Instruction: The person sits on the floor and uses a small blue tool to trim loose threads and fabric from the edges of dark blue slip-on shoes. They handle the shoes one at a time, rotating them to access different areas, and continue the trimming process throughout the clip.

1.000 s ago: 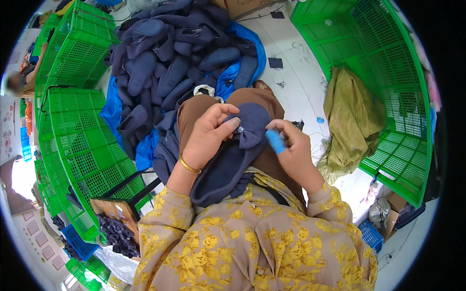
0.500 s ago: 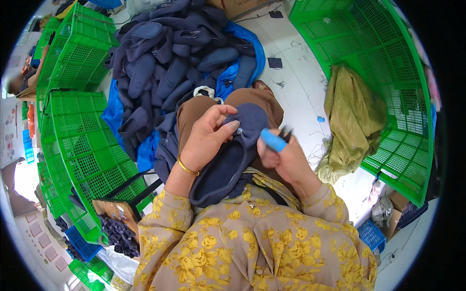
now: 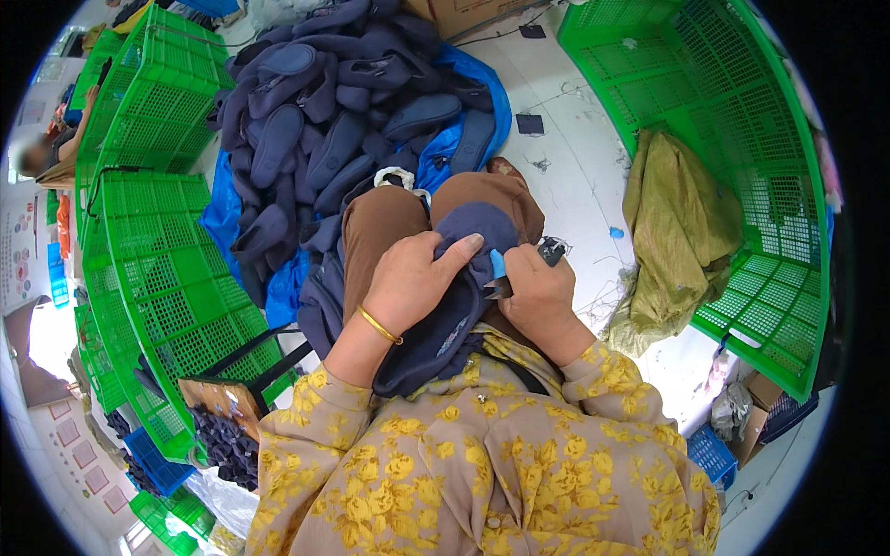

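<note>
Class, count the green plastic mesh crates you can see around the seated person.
3 clearly: one green plastic mesh crate upper left, one at left, one at right. More green pieces at lower left may be hidden crates.

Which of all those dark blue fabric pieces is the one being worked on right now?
Start at the big heap of dark blue pieces on the blue sheet, then come down to the brown-trousered lap just below it. The piece lies there under the left hand, with the right hand holding a small blue-handled tool at its edge. It alone is held; the others lie loose.
</note>
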Demonstrator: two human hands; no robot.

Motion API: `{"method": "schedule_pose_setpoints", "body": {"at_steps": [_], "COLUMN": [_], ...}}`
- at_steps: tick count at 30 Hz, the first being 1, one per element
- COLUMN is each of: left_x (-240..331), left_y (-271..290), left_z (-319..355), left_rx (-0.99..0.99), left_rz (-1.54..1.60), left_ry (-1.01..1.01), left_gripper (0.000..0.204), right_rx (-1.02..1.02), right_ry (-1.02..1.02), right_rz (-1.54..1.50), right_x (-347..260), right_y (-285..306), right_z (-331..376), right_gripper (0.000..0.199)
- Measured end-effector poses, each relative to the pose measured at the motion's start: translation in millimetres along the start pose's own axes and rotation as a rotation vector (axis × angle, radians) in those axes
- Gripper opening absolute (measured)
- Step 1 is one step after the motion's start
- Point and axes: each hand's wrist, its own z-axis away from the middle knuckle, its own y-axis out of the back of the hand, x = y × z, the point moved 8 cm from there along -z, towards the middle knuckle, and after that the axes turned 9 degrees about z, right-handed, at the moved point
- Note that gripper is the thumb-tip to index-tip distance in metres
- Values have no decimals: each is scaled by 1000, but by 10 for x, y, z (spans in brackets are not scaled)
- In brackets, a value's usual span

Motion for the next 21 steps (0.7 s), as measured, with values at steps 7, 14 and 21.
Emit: {"method": "schedule_pose_setpoints", "body": {"at_steps": [7,14,21], "left_x": [13,-47,-44], "left_y": [7,-9,-90], "left_z": [-207,-157,-68], "left_rx": [80,240,252], "left_rz": [224,193,193], "left_ry": [-69,-103,-116], "left_gripper": [38,39,39], "right_rx": [15,-101,-207], "right_ry": [-109,-163,-189], "right_rz": [-431,-577,-613], "right_x": [-19,53,57], "right_y": [-1,-55,20], "right_z": [-58,63,203], "right_gripper": [26,29,31]}}
